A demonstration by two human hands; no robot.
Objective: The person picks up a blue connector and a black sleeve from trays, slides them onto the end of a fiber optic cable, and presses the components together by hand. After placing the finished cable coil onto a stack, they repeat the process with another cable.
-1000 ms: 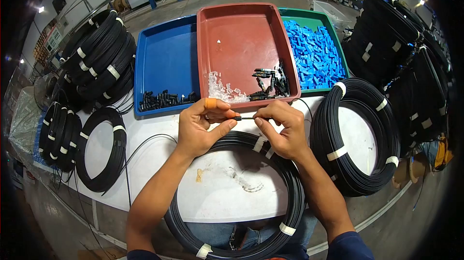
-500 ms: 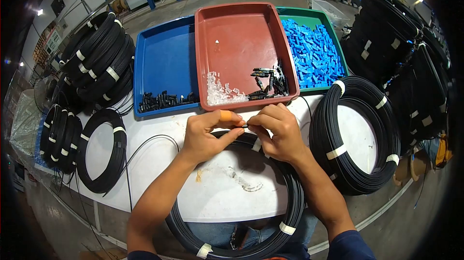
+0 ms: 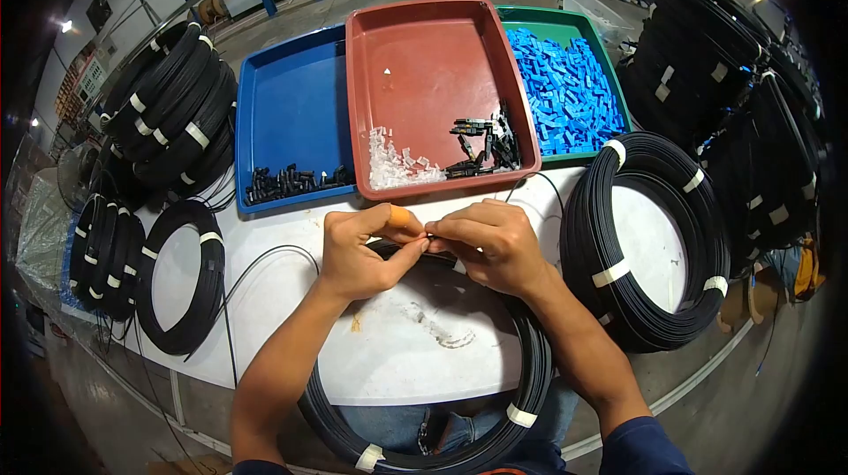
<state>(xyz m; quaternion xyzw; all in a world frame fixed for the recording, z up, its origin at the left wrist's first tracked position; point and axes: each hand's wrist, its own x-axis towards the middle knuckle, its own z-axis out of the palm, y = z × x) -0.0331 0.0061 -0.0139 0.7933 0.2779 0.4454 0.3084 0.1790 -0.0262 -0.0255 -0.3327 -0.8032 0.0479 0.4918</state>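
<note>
My left hand [image 3: 367, 250], with an orange wrap on one finger, pinches a small dark piece [image 3: 430, 235] between thumb and fingertips. From the right, the fingertips of my right hand [image 3: 496, 243] close on the same piece. Fingers cover most of it, so its exact kind is hidden. Below both hands a large coil of black cable [image 3: 536, 356], bound with white tape, leans over the table's front edge onto the lap. A thin black cable [image 3: 265, 254] runs from the left toward my left wrist.
Behind the hands stand a red tray [image 3: 424, 60] with clear and black small parts, a blue tray [image 3: 291, 104] with black parts, and a green tray [image 3: 609, 77] full of blue pieces. Cable coils flank both sides, including a large right coil [image 3: 609, 236] and a smaller left coil [image 3: 212, 272].
Both hands have shifted slightly left in view, still meeting at the fingertips. The right fingers are now straighter over the small piece. The whole view has moved a little.
</note>
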